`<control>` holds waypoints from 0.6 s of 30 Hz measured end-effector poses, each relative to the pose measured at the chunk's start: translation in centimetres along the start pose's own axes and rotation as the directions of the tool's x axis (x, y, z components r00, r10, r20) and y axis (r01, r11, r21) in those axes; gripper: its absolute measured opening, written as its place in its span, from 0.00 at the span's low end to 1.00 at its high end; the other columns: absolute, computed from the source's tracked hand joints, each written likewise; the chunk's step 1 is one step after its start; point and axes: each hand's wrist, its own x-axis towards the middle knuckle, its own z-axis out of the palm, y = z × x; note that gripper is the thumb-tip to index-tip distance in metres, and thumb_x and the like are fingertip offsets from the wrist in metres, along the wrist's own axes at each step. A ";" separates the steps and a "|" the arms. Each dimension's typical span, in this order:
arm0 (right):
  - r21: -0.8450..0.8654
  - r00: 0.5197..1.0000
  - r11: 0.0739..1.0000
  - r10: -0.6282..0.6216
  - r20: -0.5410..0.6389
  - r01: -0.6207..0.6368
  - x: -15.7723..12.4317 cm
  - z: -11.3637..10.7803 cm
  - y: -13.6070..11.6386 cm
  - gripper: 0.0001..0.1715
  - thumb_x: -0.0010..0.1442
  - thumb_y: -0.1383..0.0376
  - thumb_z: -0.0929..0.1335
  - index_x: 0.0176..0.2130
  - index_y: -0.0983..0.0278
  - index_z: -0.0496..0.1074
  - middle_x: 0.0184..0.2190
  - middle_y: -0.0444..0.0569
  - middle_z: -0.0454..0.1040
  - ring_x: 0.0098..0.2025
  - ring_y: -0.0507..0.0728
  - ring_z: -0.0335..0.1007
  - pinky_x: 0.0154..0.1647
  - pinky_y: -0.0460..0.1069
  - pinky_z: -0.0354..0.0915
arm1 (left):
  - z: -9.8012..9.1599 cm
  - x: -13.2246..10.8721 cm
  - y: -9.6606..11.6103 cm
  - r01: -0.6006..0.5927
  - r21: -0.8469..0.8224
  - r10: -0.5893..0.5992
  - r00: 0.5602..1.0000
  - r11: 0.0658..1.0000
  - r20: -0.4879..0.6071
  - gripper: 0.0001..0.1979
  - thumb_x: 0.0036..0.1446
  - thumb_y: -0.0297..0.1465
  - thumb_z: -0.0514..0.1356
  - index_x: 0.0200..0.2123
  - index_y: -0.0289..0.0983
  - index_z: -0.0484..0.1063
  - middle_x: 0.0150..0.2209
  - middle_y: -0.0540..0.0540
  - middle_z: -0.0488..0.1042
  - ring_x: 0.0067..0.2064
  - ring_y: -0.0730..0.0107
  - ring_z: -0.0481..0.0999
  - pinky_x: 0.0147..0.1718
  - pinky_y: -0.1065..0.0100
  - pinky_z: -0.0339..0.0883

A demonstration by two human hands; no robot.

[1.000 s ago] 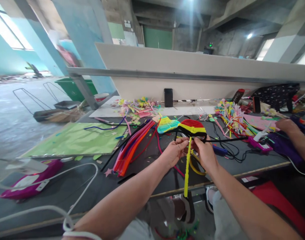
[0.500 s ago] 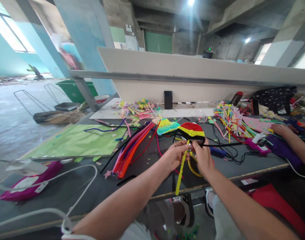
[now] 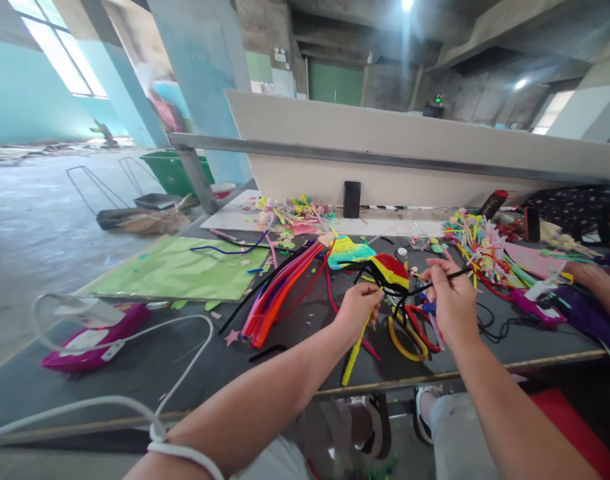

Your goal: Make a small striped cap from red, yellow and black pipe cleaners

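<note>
Near the table's front edge, my left hand (image 3: pixel 359 308) pinches a yellow pipe cleaner (image 3: pixel 352 360) that hangs down, at the lower edge of a red, yellow and black pipe-cleaner piece (image 3: pixel 392 268). My right hand (image 3: pixel 451 297) is to the right, fingers closed on a black pipe cleaner (image 3: pixel 419 288) that runs from the piece and sticks out past the fingers. Behind the left hand lies a yellow and turquoise pipe-cleaner piece (image 3: pixel 352 252). A yellow loop (image 3: pixel 407 341) and a red loop (image 3: pixel 425 323) rest on the table between my hands.
To the left lie a bundle of pipe cleaners (image 3: pixel 275 303), a green sheet (image 3: pixel 169 270) and a magenta device (image 3: pixel 95 339) with a white cable. A phone (image 3: pixel 351 200) leans at the back. Another person's hand (image 3: pixel 587 275) is at the right, near a pipe-cleaner pile (image 3: pixel 472 243).
My right hand has moved right, away from my left, and now has the black pipe cleaner in its fingers. The loops between my hands have come into sight. The whole view has shifted.
</note>
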 end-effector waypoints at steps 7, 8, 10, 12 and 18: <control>-0.653 0.924 0.655 -0.242 0.296 0.380 0.1 3.5 0.6 0.05 0.53 0.61 0.70 0.34 0.57 0.74 0.28 0.50 0.76 0.32 0.59 0.71 0.35 0.50 0.59 | 0.6 -0.9 -0.7 -0.147 0.192 0.121 0.983 0.970 0.139 0.09 0.49 0.32 0.62 0.33 0.35 0.71 0.16 0.55 0.64 0.13 0.80 0.58 0.11 0.75 0.51; -0.695 0.922 0.607 -0.228 0.312 0.385 0.0 3.7 0.8 0.04 0.54 0.63 0.70 0.33 0.57 0.74 0.28 0.50 0.76 0.31 0.59 0.71 0.35 0.50 0.59 | 0.5 -0.9 -0.7 -0.158 0.192 0.130 0.980 0.969 0.152 0.09 0.49 0.32 0.62 0.33 0.35 0.71 0.16 0.55 0.64 0.13 0.80 0.58 0.11 0.75 0.50; -0.756 0.923 0.531 -0.197 0.330 0.384 0.0 3.9 0.8 0.02 0.55 0.64 0.68 0.32 0.59 0.72 0.26 0.51 0.76 0.30 0.59 0.71 0.34 0.50 0.59 | 0.5 -0.9 -0.5 -0.164 0.170 0.138 0.978 0.972 0.155 0.08 0.48 0.32 0.62 0.32 0.34 0.71 0.16 0.55 0.64 0.13 0.80 0.58 0.11 0.75 0.50; -0.751 0.926 0.542 -0.201 0.319 0.377 -0.1 3.6 0.6 0.02 0.56 0.64 0.67 0.32 0.59 0.71 0.26 0.50 0.75 0.30 0.59 0.71 0.33 0.50 0.59 | 0.5 -0.9 -0.2 -0.157 0.121 0.139 0.980 0.980 0.140 0.09 0.48 0.33 0.62 0.32 0.34 0.70 0.15 0.56 0.63 0.12 0.80 0.58 0.11 0.75 0.49; -0.255 0.996 0.964 -0.054 0.073 0.071 -0.3 2.2 0.0 0.08 0.57 0.57 0.67 0.32 0.59 0.68 0.22 0.43 0.71 0.22 0.52 0.63 0.25 0.46 0.58 | 0.3 -0.7 0.6 -0.066 -0.053 0.072 0.989 0.996 0.130 0.14 0.45 0.35 0.66 0.33 0.35 0.68 0.16 0.56 0.63 0.13 0.79 0.59 0.10 0.76 0.50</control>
